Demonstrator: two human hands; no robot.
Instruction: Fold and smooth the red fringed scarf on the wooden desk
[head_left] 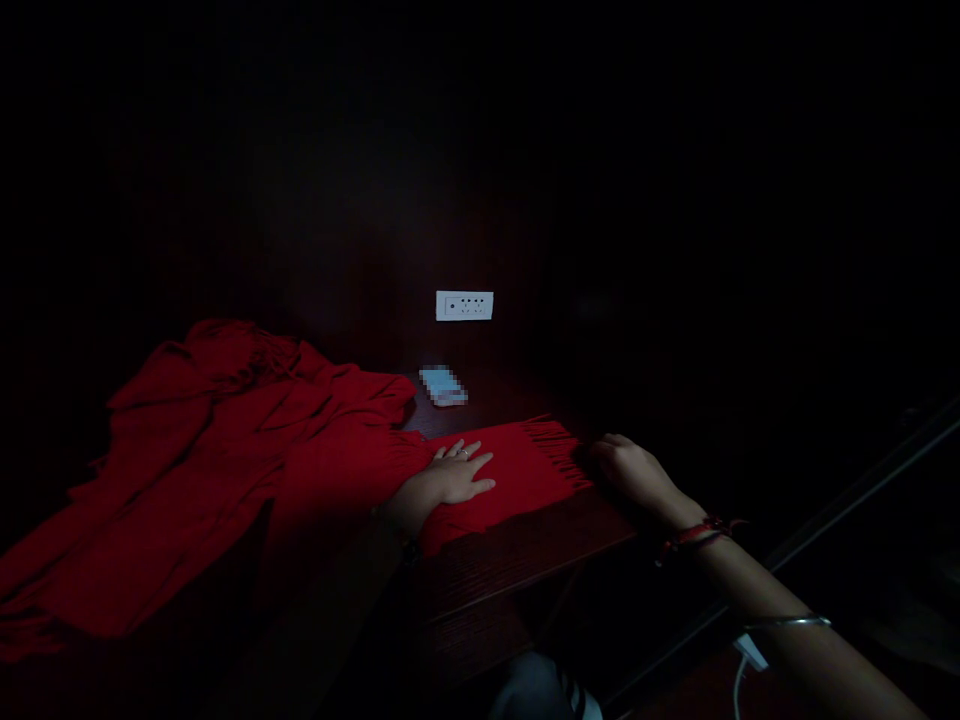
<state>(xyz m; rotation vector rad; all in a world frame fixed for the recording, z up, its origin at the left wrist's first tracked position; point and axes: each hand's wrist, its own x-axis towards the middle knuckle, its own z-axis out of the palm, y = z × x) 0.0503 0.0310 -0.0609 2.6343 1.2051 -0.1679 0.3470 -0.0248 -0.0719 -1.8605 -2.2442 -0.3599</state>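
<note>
Red fringed cloth (pixel 506 470), one: spread flat on the dark wood bench (pixel 540 545), between its back and front edges, towards the right end. Its fringe (pixel 559 450) points to that end.

Left hand (pixel 454 482), with ring (pixel 465 453): we lay it palm down on the cloth, fingers (pixel 480 461) splayed and gripping nothing, their tips on the fabric, well short of the fringe.

Right hand (pixel 634 472), with cord bracelet (pixel 701 533) and bangle (pixel 787 622): its fingers are curled just beside the fringe's outer end, near the bench's right end; we cannot tell whether they grasp any threads.

Red heap (pixel 225 430), rumpled: left of the flat cloth; we cannot tell whether the two join.

Pale blue item (pixel 442 385), pixelated: near the bench's back edge, behind the left hand.

White socket panel (pixel 464 306): on the dark wall above the back edge.

White plug (pixel 751 652), with cord: low, beyond the bench's front right corner.
</note>
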